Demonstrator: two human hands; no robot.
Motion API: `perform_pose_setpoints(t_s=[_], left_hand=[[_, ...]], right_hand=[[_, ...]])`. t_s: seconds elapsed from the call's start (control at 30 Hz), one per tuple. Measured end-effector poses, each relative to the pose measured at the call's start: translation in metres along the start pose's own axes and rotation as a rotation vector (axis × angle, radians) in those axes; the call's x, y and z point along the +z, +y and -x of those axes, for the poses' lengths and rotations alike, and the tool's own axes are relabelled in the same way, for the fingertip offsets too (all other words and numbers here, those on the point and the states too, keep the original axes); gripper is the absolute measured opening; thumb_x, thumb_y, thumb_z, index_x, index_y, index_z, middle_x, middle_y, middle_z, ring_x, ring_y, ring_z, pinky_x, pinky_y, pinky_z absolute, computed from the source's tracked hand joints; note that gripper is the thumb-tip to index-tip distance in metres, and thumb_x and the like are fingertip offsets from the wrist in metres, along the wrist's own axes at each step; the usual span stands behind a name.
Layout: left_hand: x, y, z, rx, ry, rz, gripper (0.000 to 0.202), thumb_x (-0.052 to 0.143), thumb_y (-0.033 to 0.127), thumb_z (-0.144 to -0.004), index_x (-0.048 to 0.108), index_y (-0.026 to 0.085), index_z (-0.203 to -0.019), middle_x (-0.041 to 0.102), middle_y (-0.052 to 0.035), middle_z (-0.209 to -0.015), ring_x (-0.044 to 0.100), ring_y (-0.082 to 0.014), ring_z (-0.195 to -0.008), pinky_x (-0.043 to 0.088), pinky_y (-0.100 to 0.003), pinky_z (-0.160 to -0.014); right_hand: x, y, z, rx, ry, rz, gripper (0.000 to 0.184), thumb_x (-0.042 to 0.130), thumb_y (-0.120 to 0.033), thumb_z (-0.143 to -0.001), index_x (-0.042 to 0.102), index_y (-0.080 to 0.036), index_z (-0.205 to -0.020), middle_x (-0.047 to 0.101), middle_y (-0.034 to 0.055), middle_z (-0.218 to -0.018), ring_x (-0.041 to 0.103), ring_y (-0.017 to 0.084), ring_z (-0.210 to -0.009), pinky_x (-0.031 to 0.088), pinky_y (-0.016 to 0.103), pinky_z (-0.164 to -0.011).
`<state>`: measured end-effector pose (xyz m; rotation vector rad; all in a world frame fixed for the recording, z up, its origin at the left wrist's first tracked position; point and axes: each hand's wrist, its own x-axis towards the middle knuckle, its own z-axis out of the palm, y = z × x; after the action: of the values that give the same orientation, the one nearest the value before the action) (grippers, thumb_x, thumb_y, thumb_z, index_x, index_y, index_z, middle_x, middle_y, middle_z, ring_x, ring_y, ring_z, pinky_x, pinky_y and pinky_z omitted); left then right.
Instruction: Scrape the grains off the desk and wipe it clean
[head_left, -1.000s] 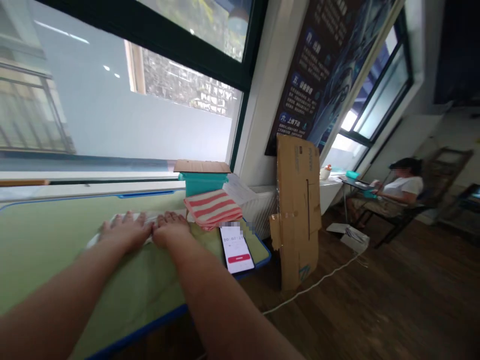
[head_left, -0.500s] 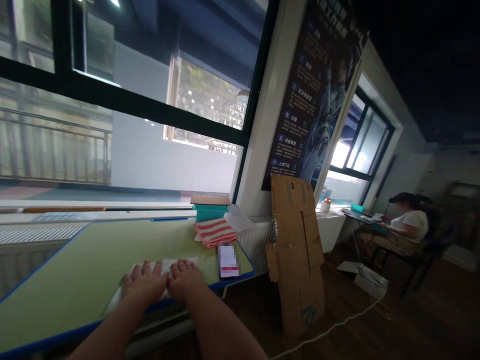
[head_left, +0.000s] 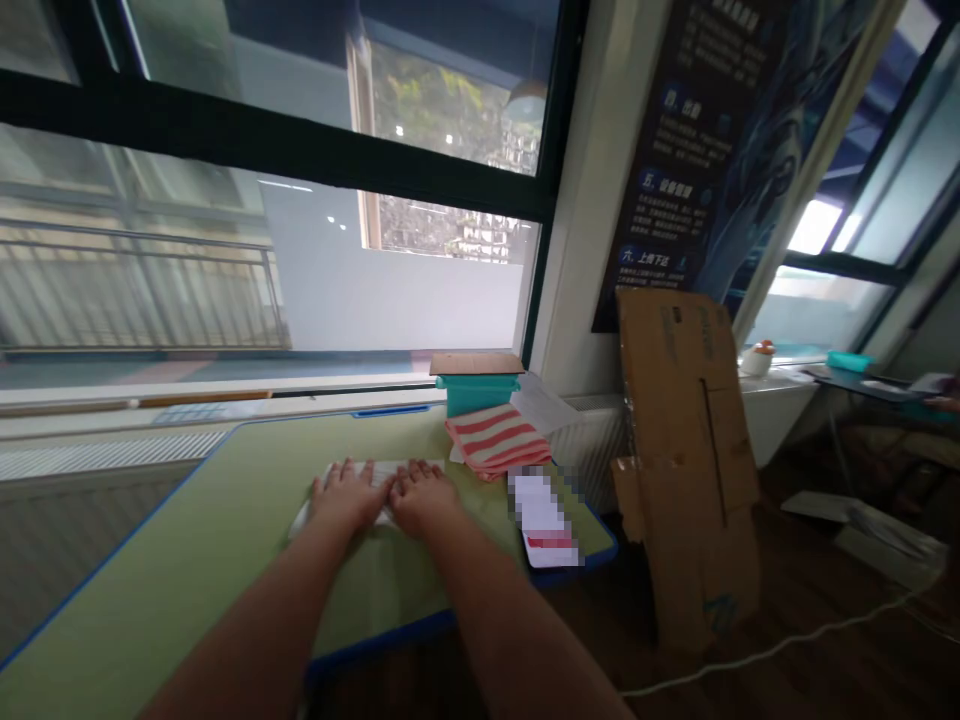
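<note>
My left hand [head_left: 347,497] lies palm down with its fingers stretched out on a white sheet [head_left: 300,521]. Beside it, thumbs close together, my right hand [head_left: 424,496] is flat on the same sheet. Both hands cover most of it, so I cannot tell whether it is paper or thin cloth. It rests on a pale green table [head_left: 225,520] with a blue rim. To the right of my right hand are a phone [head_left: 541,510] with a blurred screen and a folded red-and-white striped cloth [head_left: 499,440].
A teal box [head_left: 480,392] with cardboard on top stands at the table's back right corner, by white paper [head_left: 541,402]. Flattened cardboard [head_left: 686,480] leans right of the table. A white cable [head_left: 780,640] crosses the floor. A window [head_left: 405,290] and radiator [head_left: 112,455] lie beyond.
Both hands, still flat, have slid away from the table's front edge, and the white sheet is now farther in. My view has turned left and tilted down; the seated person has mostly left it.
</note>
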<state>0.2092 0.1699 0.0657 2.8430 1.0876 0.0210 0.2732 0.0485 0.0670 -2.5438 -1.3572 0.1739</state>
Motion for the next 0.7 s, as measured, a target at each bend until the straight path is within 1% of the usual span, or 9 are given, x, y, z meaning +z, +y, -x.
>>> perform_pose_setpoints(t_s=[0.13, 0.27, 0.43, 0.57, 0.7], left_hand=[[0.001, -0.011, -0.048, -0.015, 0.007, 0.001, 0.08, 0.022, 0.067, -0.088, 0.03, 0.02, -0.153, 0.02, -0.016, -0.16, 0.018, -0.0343, -0.146, 0.013, -0.053, -0.115], [0.002, -0.021, -0.098, -0.024, 0.015, 0.002, 0.082, 0.021, 0.067, -0.088, 0.029, 0.018, -0.153, 0.02, -0.0175, -0.159, 0.018, -0.0343, -0.146, 0.013, -0.054, -0.114], [0.005, -0.032, -0.154, -0.016, 0.048, -0.025, 0.08, 0.02, 0.065, -0.09, 0.03, 0.017, -0.153, 0.021, -0.0188, -0.158, 0.02, -0.0351, -0.146, 0.016, -0.056, -0.113], [0.007, -0.036, -0.188, -0.021, 0.051, -0.031, 0.08, 0.018, 0.062, -0.09, 0.029, 0.014, -0.153, 0.02, -0.02, -0.158, 0.02, -0.0353, -0.146, 0.017, -0.057, -0.113], [0.009, -0.04, -0.208, -0.028, 0.037, -0.008, 0.078, 0.019, 0.059, -0.091, 0.027, 0.014, -0.154, 0.018, -0.0186, -0.159, 0.018, -0.0344, -0.146, 0.014, -0.056, -0.114]], right_hand=[[-0.001, -0.002, -0.048, 0.056, -0.046, -0.011, 0.064, 0.021, -0.043, -0.098, 0.025, -0.009, -0.152, 0.017, 0.014, -0.161, 0.014, 0.025, -0.149, 0.011, 0.046, -0.12], [-0.001, -0.002, -0.101, 0.073, -0.095, -0.006, 0.064, 0.021, -0.044, -0.098, 0.024, -0.011, -0.153, 0.015, 0.0117, -0.162, 0.013, 0.024, -0.149, 0.009, 0.046, -0.12], [0.001, 0.003, -0.157, 0.071, -0.074, -0.022, 0.063, 0.019, -0.043, -0.098, 0.023, -0.013, -0.153, 0.013, 0.0103, -0.162, 0.01, 0.022, -0.15, 0.007, 0.049, -0.12], [0.002, 0.008, -0.191, 0.052, -0.047, -0.006, 0.063, 0.019, -0.043, -0.098, 0.023, -0.013, -0.153, 0.012, 0.0091, -0.162, 0.01, 0.023, -0.15, 0.007, 0.047, -0.12], [0.005, 0.011, -0.209, 0.051, -0.036, -0.012, 0.065, 0.019, -0.046, -0.098, 0.023, -0.014, -0.154, 0.013, 0.0093, -0.162, 0.01, 0.022, -0.15, 0.007, 0.045, -0.12]])
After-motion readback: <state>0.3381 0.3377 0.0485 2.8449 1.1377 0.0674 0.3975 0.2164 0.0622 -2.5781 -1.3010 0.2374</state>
